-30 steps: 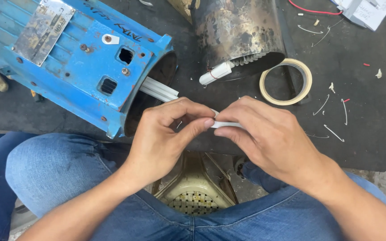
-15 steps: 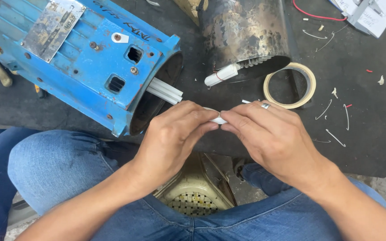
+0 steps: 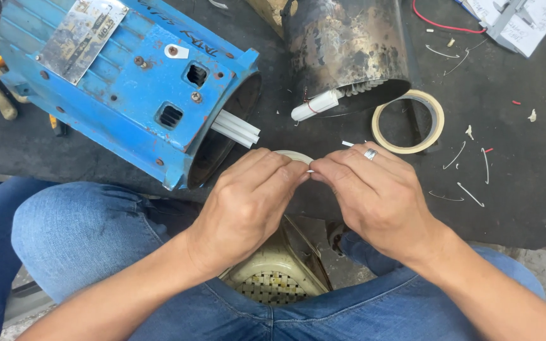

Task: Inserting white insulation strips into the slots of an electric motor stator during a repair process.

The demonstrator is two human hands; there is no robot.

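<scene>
The left hand and right hand met fingertip to fingertip, both pinched on a small white strip above the lap, just in front of the blue motor housing. A tape roll lay near the right hand

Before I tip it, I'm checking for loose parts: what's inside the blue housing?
White tubes stick out of the blue housing's open end. Beyond them the bore is dark, and its depths are hidden by the casing.

Blue motor housing, tape ring, cream fan cover.
</scene>
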